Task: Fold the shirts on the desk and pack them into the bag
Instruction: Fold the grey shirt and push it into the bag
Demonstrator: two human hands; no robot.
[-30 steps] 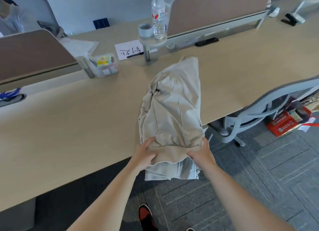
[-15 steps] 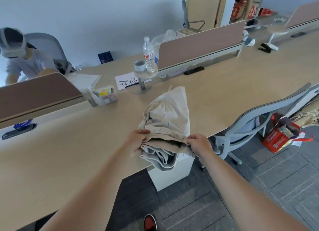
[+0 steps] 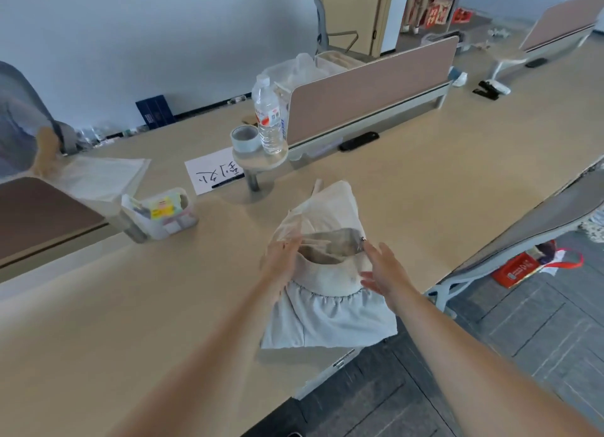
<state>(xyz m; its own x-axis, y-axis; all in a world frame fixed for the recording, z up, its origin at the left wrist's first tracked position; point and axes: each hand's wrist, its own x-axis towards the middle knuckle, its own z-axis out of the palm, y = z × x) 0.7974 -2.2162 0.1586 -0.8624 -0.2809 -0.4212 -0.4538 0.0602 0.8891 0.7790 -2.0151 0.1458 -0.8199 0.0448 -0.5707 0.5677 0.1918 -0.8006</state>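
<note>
A beige shirt (image 3: 327, 274) with a ribbed hem band and pale grey inner side lies bunched at the near edge of the desk (image 3: 130, 306). Its near half is turned back, grey side up, and overhangs the edge. A small zipper pull shows by its dark opening. My left hand (image 3: 281, 260) rests against the shirt's left side with straight fingers on the fold. Just off the shirt's right side, my right hand (image 3: 380, 266) hovers with spread fingers and holds nothing. I cannot tell which thing is the bag.
A small round stand (image 3: 261, 160) carries a water bottle (image 3: 269, 116) and tape roll (image 3: 243, 137). A clear organiser box (image 3: 163, 214), a written paper (image 3: 214, 173), desk dividers, a grey chair (image 3: 523, 227) at right, and a red bag (image 3: 516, 270) on the floor.
Both hands gripped the shirt's near hem, lifted it and turned it over toward the far side. Now the grips are released and the grey inner side faces up.
</note>
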